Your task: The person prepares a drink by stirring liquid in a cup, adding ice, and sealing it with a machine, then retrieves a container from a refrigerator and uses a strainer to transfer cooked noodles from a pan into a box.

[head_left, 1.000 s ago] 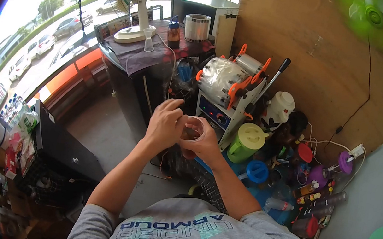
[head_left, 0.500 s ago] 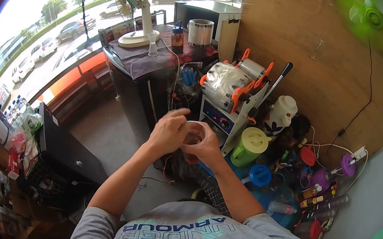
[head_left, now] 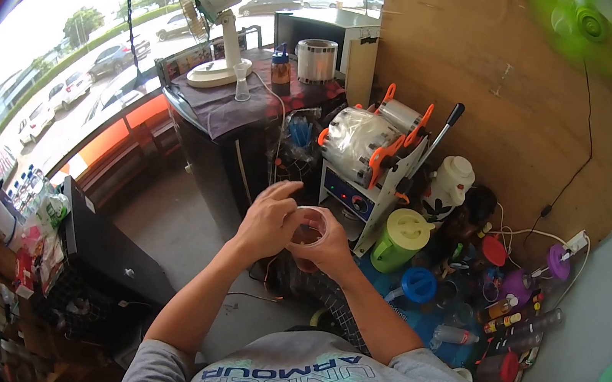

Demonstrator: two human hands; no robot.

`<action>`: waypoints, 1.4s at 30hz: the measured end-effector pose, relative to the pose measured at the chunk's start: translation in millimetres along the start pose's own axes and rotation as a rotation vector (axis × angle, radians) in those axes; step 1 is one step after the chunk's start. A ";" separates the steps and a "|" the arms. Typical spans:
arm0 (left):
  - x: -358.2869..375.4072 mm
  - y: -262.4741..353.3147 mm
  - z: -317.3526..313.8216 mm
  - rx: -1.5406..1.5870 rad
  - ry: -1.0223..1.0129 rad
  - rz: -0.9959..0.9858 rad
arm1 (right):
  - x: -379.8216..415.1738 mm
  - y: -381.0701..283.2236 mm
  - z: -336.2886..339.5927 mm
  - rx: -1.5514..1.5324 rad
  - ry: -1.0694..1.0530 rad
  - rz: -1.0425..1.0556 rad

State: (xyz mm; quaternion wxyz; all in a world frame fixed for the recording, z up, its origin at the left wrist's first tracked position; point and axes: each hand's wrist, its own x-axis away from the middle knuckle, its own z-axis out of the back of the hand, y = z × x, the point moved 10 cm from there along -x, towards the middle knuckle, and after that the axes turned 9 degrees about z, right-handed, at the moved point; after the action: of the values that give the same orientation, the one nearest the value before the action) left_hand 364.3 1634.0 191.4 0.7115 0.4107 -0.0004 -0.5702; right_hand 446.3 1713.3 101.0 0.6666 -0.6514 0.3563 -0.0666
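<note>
A clear plastic cup (head_left: 310, 232) with reddish-brown liquid in it is held in front of my chest, its open top tilted towards me. Wrapped around its right side, my right hand (head_left: 331, 247) is closed on the cup. At the left of the rim is my left hand (head_left: 268, 221), with thumb and a finger pinching the cup's edge while other fingers stick up. A cup sealing machine (head_left: 357, 186) with a roll of clear film (head_left: 361, 143) and orange holders stands just beyond my hands.
To the right are a green pitcher (head_left: 401, 241), a blue-lidded jug (head_left: 417, 284), several bottles (head_left: 503, 322) and a white thermos (head_left: 452, 181). A dark covered counter (head_left: 209, 105) carries a fan (head_left: 221, 41) and another film roll (head_left: 316, 61). A black cabinet (head_left: 111, 235) stands left.
The cup and both hands sit slightly lower in view. The left fingers have shifted a little at the rim; the right hand keeps its hold.
</note>
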 end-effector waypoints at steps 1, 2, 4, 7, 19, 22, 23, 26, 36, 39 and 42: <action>0.5 0.4 2.0 -0.002 -0.003 -0.005 | 0.2 3.0 0.0 0.007 -0.005 -0.007; 2.2 6.2 0.9 -0.024 -0.046 -0.051 | 0.4 5.2 -0.1 0.013 -0.009 -0.015; 4.6 14.2 0.8 -0.044 -0.096 -0.096 | 0.2 1.5 -0.6 0.038 -0.005 -0.001; 4.2 15.9 12.9 -0.248 0.050 -0.117 | 0.1 1.7 -3.1 0.030 -0.013 -0.011; -14.8 11.4 29.0 -0.166 0.043 -0.155 | -26.0 -12.5 -15.3 0.069 -0.062 0.053; -24.3 25.3 44.5 -0.310 0.056 -0.186 | -35.6 -22.4 -17.7 0.010 -0.045 0.062; -29.3 11.3 31.7 -0.096 -0.153 -0.061 | -39.3 -30.9 -17.1 -0.020 -0.018 0.085; -38.8 30.2 64.2 -0.258 0.161 -0.156 | -50.3 -45.4 -14.8 0.072 -0.027 0.111; -61.1 23.3 68.5 -0.140 -0.013 -0.044 | -73.7 -74.3 -27.5 0.027 -0.105 0.091; -64.2 15.1 69.2 -0.076 -0.055 0.034 | -79.0 -75.5 -28.0 0.077 -0.123 0.118; -61.6 14.7 86.0 -0.112 0.158 0.054 | -77.7 -80.3 -28.8 0.145 -0.124 0.115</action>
State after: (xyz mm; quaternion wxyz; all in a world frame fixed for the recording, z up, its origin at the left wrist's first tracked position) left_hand 314.3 1633.9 285.8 0.7463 0.4139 0.0765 -0.5156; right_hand 402.9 1721.2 207.7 0.7354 -0.5828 0.3456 -0.0133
